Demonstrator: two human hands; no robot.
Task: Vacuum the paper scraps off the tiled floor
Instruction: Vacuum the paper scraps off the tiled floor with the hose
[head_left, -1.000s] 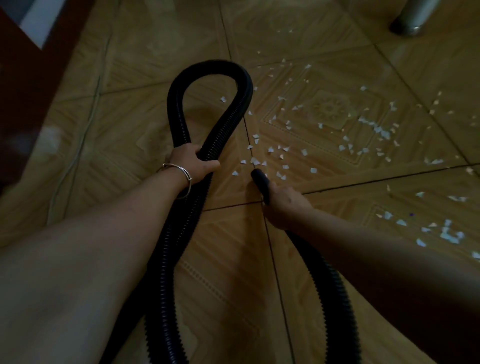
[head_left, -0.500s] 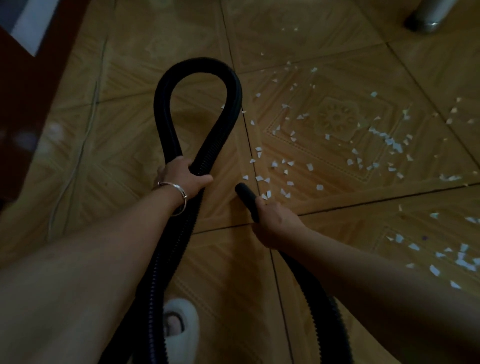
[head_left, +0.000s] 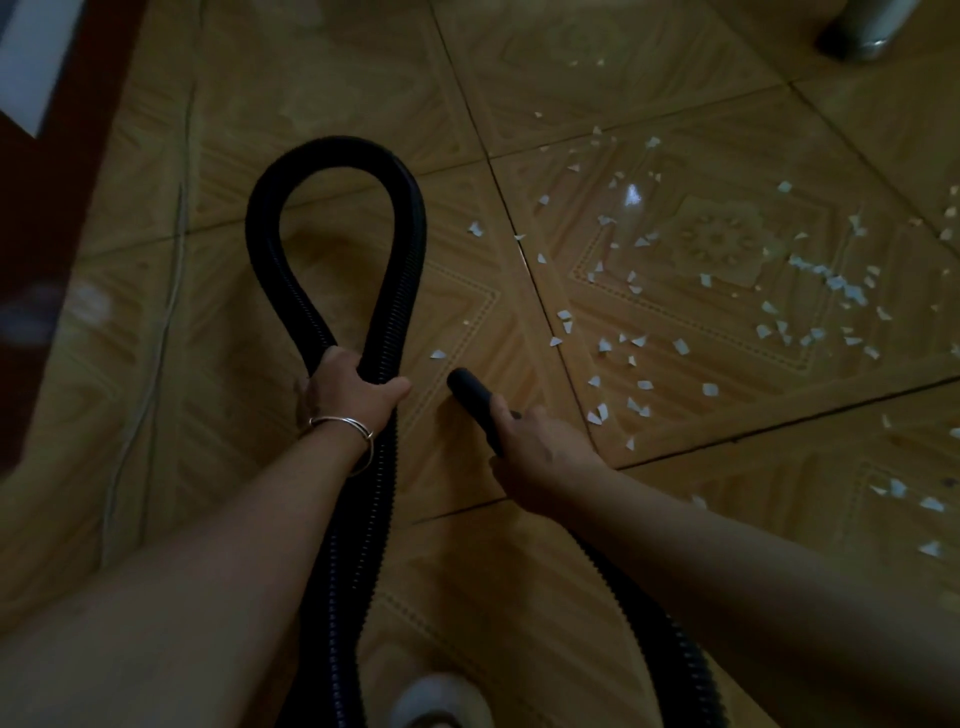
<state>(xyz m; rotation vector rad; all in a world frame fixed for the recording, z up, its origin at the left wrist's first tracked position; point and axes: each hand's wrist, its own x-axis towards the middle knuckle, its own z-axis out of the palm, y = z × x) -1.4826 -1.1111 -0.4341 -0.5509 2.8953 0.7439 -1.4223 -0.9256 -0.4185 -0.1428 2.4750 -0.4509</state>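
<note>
Low over the floor (head_left: 260, 130), right hand (head_left: 540, 452) grips nozzle (head_left: 470, 392) toward scraps (head_left: 602, 345); left hand (head_left: 348, 387) clasps hose (head_left: 337, 156), gathering slack.

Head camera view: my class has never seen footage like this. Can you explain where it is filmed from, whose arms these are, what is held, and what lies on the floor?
The camera sits on a person's head and looks down, so the two bare arms are the wearer's own. No robot is involved. The left hand grips a black ribbed hose where its loop closes. The right hand holds the smooth nozzle, aimed low over the tiled floor. Small white paper scraps lie scattered, mostly to the right of the nozzle. A bracelet circles the left wrist.
</note>
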